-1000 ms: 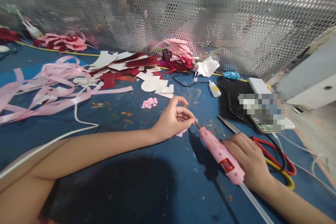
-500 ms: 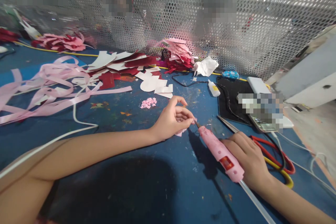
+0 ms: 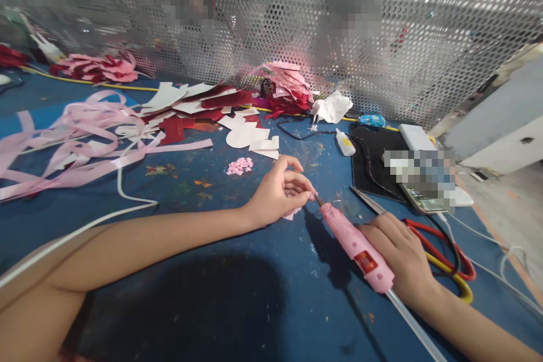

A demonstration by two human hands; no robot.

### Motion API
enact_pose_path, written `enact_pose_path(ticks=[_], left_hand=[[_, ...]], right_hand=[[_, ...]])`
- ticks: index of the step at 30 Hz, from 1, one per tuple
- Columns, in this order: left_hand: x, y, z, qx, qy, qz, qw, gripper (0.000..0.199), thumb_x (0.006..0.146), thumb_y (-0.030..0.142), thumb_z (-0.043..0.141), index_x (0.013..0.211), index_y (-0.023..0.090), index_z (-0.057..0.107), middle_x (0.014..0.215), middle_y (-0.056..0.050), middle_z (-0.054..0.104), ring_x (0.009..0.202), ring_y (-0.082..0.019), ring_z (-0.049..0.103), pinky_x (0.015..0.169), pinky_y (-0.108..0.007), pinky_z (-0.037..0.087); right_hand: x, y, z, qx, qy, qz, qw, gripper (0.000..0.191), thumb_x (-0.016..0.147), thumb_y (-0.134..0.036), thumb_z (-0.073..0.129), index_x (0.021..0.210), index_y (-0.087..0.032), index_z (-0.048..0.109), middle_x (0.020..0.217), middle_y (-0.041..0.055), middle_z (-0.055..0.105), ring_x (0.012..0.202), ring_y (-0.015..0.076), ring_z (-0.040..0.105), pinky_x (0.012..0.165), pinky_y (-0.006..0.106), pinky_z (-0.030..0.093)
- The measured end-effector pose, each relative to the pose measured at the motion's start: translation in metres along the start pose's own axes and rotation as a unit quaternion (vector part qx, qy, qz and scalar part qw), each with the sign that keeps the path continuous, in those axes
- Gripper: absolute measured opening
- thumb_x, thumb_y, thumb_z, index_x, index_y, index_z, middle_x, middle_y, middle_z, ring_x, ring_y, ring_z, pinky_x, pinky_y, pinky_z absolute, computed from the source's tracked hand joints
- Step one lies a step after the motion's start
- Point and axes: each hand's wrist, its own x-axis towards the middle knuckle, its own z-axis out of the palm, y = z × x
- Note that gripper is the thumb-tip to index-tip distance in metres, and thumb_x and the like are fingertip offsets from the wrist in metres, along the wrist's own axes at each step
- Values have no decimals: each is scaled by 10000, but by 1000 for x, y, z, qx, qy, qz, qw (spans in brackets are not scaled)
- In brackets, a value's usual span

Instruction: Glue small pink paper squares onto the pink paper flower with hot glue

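My left hand (image 3: pixel 282 192) pinches a small pink piece (image 3: pixel 313 195) between thumb and fingers, just left of the middle. My right hand (image 3: pixel 396 251) is wrapped round a pink hot glue gun (image 3: pixel 356 246), whose metal tip meets the pink piece. A clear glue stick (image 3: pixel 413 322) runs out of the gun's back end. Under my left hand, part of another pink piece (image 3: pixel 292 214) shows on the blue table (image 3: pixel 237 271). A little pile of pink bits (image 3: pixel 240 166) lies beyond my left wrist.
Scissors (image 3: pixel 441 249) with red and yellow handles lie beside my right hand. Behind are a glue bottle (image 3: pixel 345 143), a phone (image 3: pixel 424 189), white and red scraps (image 3: pixel 199 103) and crumpled tissue (image 3: pixel 333 107). Pink ribbon (image 3: pixel 85 147) and a white cable (image 3: pixel 123 181) spread at left.
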Motion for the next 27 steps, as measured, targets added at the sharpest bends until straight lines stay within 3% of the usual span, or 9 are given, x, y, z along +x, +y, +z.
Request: enact_pose_path(ticks=[10,15,18,20,27], left_hand=[[-1,3,2,10,23,2,1000,374,754,145,665,909,218,334,793,11,668,687,-104,666,625,-211,498],[-3,7,4,-1,36,11,999,372,749,134,662,897,220,332,768,13,677,642,-98,659,560,-190,482],[-5,9,6,-17,34,11,999,373,750,136,662,898,225,331,770,16,677,580,-91,639,472,-167,452],[-6,9,6,-23,18,9,1000,351,761,144,657,891,224,341,781,10,678,587,-95,641,437,-154,436],[-9,3,6,-16,-16,65,998,289,764,98,643,880,200,399,793,-4,678,716,-117,684,637,-210,517]], right_hand=[[0,0,0,-12,-11,18,1000,172,928,-166,397,819,-173,529,665,38,475,631,166,405,557,293,322],[-1,3,3,-101,-42,90,990,183,927,-277,427,786,-201,517,706,51,498,670,193,437,578,311,331],[-2,3,4,-129,-58,126,982,155,891,-329,447,917,-198,526,770,64,539,720,221,461,614,333,360],[-2,3,5,-117,-66,137,981,267,850,-378,464,1022,-177,505,806,73,557,739,237,471,635,355,384],[-3,0,4,-50,-65,148,986,600,751,-364,519,1283,-127,377,977,116,596,853,279,520,711,423,453]])
